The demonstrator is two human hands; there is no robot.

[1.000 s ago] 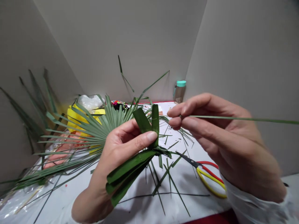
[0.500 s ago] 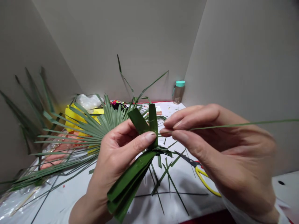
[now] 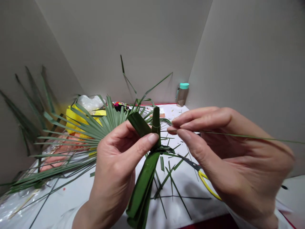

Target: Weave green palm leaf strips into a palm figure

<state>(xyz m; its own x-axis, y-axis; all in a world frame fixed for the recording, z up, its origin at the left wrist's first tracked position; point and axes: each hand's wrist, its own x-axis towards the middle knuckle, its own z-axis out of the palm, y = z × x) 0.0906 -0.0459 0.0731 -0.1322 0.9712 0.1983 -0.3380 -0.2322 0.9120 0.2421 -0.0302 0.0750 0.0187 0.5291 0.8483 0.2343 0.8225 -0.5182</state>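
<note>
My left hand [image 3: 119, 159] is closed on a bundle of folded green palm leaf strips [image 3: 144, 181], thumb pressed on its narrow part. Two short flat ends stand up above the thumb, and a wider folded bunch hangs below a knotted part. Between the thumb and fingertips of my right hand [image 3: 228, 152] is pinched a thin palm strip [image 3: 240, 135]. It stretches from the upright leaf end, past my right fingers, toward the right edge. Under the right hand lie scissors [image 3: 207, 184] with yellow handles and dark blades, partly hidden by that hand.
A large fan palm leaf [image 3: 95, 136] spreads across the left of the white table [image 3: 69, 194]. Behind it are a yellow bag [image 3: 72, 119] and a clear plastic bag [image 3: 90, 103]. A bottle [image 3: 182, 95] with a turquoise lid stands at the back. Cut leaf strips [image 3: 176, 187] lie below my hands.
The hanging leaf bunch has swung to the right and stands steeper. My right hand has drawn slightly right with the thin strip, whose far end now slopes downward.
</note>
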